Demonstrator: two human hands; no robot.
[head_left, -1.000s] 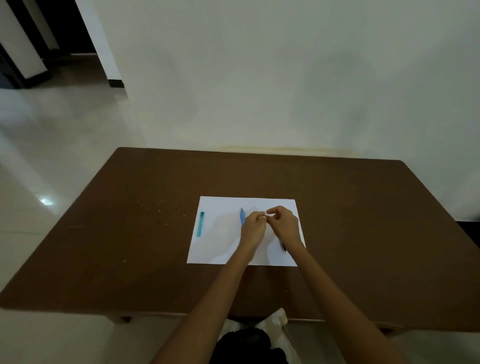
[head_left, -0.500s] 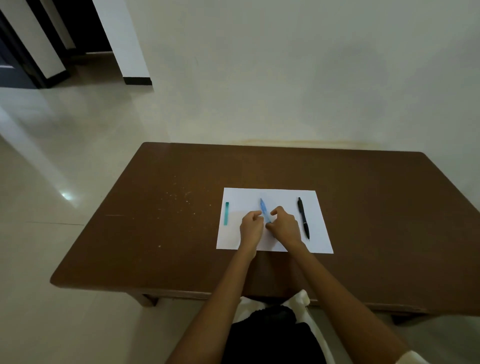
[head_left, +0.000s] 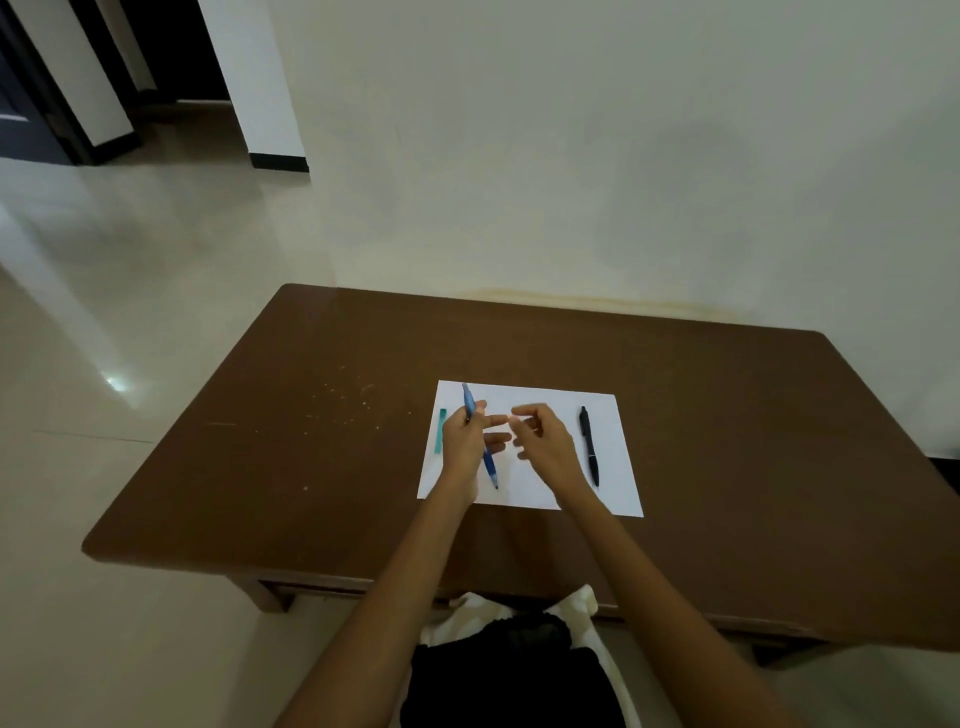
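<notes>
Home interior – low wooden table (head_left: 727, 415), tiled floor (head_left: 130, 312), doorway (head_left: 171, 52) beyond.

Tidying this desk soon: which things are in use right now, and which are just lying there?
In use: blue pen, gripped by the left hand; right hand beside it.
Lying about: black pen, teal piece, both untouched on the white paper.

1. Looks like smooth, faintly glossy plastic on the blue pen (head_left: 490, 464).
2. Shows the same hard plastic, darker and shinier, on the black pen (head_left: 589, 447).
3. Matt white paper for the sheet (head_left: 615, 467), flat and uncreased.
4. Brown wood-look top on the table (head_left: 727, 415), satin sheen, pale specks and scuffs.
5. Matt teal strip (head_left: 441, 431), material unclear.
6. Polished, mirror-glossy floor tiles (head_left: 130, 312); matt painted wall (head_left: 571, 156).
</notes>
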